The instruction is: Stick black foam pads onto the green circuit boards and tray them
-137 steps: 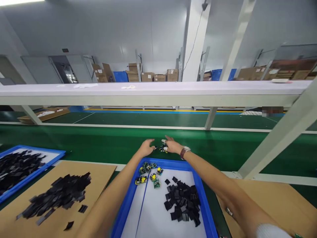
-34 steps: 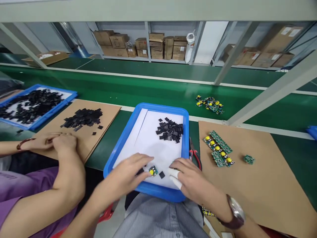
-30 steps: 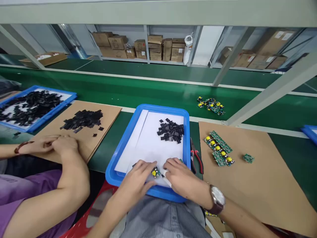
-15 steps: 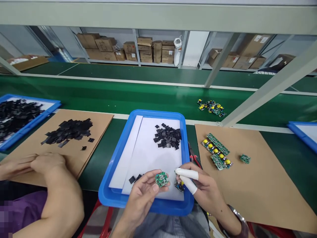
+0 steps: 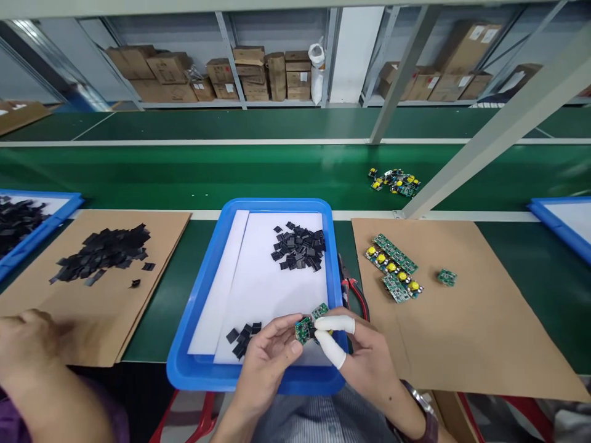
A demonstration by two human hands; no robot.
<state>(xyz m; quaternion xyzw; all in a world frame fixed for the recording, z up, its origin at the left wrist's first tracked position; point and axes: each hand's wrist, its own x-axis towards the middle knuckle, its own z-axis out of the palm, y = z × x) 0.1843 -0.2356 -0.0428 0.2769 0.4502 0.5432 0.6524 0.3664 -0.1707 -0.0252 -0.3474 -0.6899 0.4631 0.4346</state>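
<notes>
My left hand is closed on a small green circuit board, held between thumb and fingers over the near part of a blue tray. White finger cots cover the thumb and index finger of my right hand. Those two fingertips meet at the right edge of that board. A second green circuit board shows just beyond the right index finger, partly hidden by it, in the right hand's grasp. Small black pieces lie in the tray left of my hands, and a larger heap of black pieces lies farther back.
Red-handled pliers lie right of the tray. On the right cardboard are several circuit boards and a single board. More boards lie beyond. At left, a co-worker's hand is near black pieces.
My hands have come together, the right fingertips now at the left hand's board. The second board now shows above the right index finger. The view has shifted, and the co-worker's arm moved left.
</notes>
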